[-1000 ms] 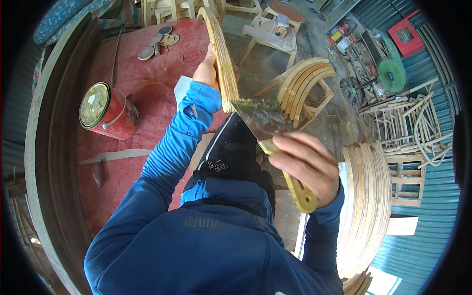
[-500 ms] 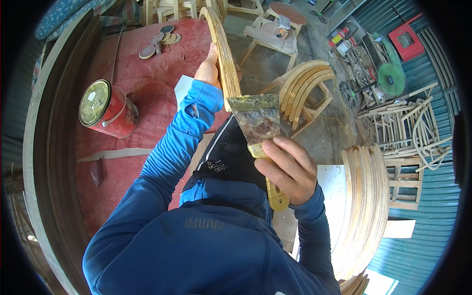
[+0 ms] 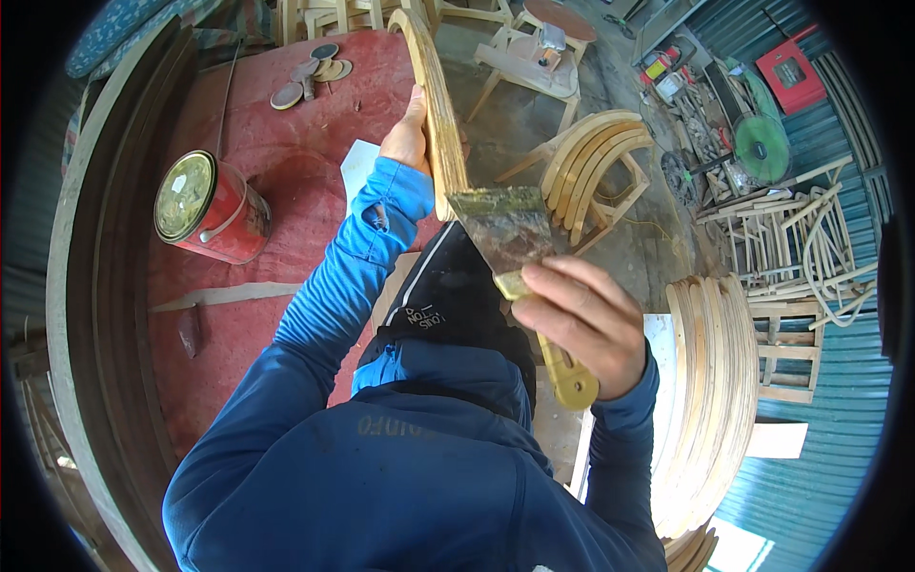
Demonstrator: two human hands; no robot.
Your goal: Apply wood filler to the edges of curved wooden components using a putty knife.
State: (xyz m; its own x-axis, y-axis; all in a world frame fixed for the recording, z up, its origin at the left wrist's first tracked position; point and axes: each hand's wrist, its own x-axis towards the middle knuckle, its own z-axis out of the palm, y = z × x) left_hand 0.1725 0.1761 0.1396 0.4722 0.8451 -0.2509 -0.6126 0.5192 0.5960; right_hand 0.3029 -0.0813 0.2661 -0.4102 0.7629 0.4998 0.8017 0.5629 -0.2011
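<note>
Right of the red can (image 3: 238, 224), the left hand (image 3: 405, 143) grips a curved wooden piece (image 3: 440, 119) and the right hand (image 3: 600, 324) a scraper (image 3: 505, 229) at the wood's near end, apparently edge work next needing a steady angle.

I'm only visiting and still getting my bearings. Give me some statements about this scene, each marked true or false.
1. The right hand grips a scraper by its yellow handle. True.
2. The left hand is empty. False: it holds a curved wooden piece.
3. The red can is left of the left hand. True.
4. The scraper looks spotless. False: its blade is stained.
5. Round discs lie on the red surface. True.
</note>
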